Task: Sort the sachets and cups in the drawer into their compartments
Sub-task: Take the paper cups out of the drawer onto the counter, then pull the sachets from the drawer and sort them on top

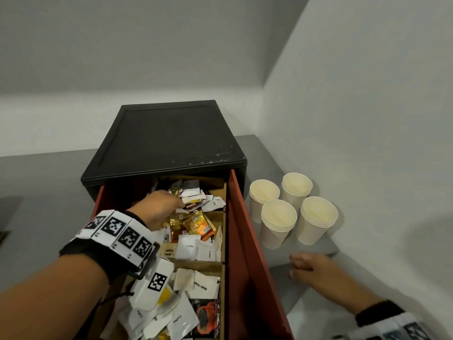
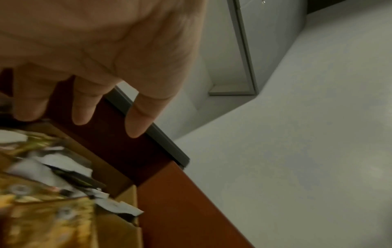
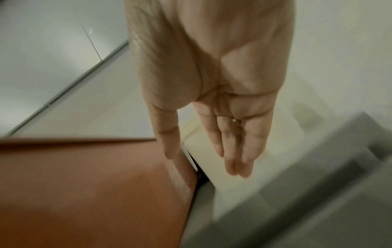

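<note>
1. Head view: I see the red drawer point(image 1: 247, 241) pulled out of a black cabinet point(image 1: 169, 136), its cardboard compartments heaped with mixed sachets point(image 1: 196, 204). My left hand point(image 1: 159, 207) reaches into the far compartment at about 12 o'clock. Its fingertips are buried among the packets, so I cannot tell from here whether it has hold of one. Four stacks of paper cups point(image 1: 294, 207) stand on the grey counter point(image 1: 304, 278) at 3 o'clock of the drawer, outside it. My right hand point(image 1: 308, 265) hovers over the counter at 5 o'clock, fingers loosely spread and holding nothing.

2. Readable print: "Coffee" on several white sachets point(image 1: 190, 246) mid-drawer and "White Sugar" on another point(image 1: 204, 287) nearer me. The gold packets point(image 1: 196, 223) carry print too small to read.

3. Left wrist view: three fingers point(image 2: 135, 120) hang straight and apart above the drawer's dark inner wall. The thumb is out of frame, and nothing shows between the fingers. Blurred gold and white packets lie at 8 o'clock.

4. Right wrist view: the palm is flat, fingers point(image 3: 233, 151) straight and together, with nothing in it.

5. I judge the sachets light, thin and slick. I would pinch one by a flat edge, since a loose grab drags its neighbours along. The cups look light and crushable, so I would hold a whole stack round its middle.
</note>
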### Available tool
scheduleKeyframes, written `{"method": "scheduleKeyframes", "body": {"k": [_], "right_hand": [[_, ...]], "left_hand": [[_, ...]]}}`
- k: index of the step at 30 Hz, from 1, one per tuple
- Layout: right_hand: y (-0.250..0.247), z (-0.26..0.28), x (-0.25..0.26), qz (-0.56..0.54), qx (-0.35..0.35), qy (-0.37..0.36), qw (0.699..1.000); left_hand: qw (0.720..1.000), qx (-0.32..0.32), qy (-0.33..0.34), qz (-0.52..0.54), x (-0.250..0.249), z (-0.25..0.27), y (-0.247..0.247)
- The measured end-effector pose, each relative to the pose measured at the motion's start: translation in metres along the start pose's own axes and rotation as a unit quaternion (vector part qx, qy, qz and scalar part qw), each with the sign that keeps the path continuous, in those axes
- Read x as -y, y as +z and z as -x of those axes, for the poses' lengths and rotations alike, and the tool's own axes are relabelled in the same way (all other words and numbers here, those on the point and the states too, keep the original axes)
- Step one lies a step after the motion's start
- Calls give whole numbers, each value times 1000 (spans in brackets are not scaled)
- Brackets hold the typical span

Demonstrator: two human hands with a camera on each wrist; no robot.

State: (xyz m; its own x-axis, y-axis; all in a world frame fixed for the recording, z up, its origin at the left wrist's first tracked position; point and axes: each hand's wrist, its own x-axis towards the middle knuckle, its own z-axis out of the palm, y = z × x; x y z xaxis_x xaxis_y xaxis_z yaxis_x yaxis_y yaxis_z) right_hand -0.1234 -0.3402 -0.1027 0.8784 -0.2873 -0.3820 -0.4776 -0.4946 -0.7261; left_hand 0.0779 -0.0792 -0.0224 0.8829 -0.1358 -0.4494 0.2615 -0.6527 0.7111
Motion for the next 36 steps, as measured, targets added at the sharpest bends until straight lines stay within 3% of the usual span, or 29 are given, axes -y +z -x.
{"method": "scheduleKeyframes", "body": {"k": [7,11,13,17,23,32,36], "right_hand": [[-54,41,94,-45,-51,-119,990],[-45,53,163,-212,-19,-172,962],[-26,45,188,-282,20,-151,947],[22,18,207,-278,84,-58,955],[74,-21,193,-229,59,65,970],[92,-59,183,-283,23,91,955],[85,-69,194,-251,15,76,965]], "left_hand": [[997,-19,-72,-17,36,-13,-26],[995,19,-97,-5,53,-16,-25],[994,25,-103,6,57,-16,-22],[995,30,-93,-24,56,-8,-18],[994,46,-73,-66,53,-2,-9],[988,83,-71,-106,54,5,-6],[997,47,-23,-53,53,-9,-15]]}}
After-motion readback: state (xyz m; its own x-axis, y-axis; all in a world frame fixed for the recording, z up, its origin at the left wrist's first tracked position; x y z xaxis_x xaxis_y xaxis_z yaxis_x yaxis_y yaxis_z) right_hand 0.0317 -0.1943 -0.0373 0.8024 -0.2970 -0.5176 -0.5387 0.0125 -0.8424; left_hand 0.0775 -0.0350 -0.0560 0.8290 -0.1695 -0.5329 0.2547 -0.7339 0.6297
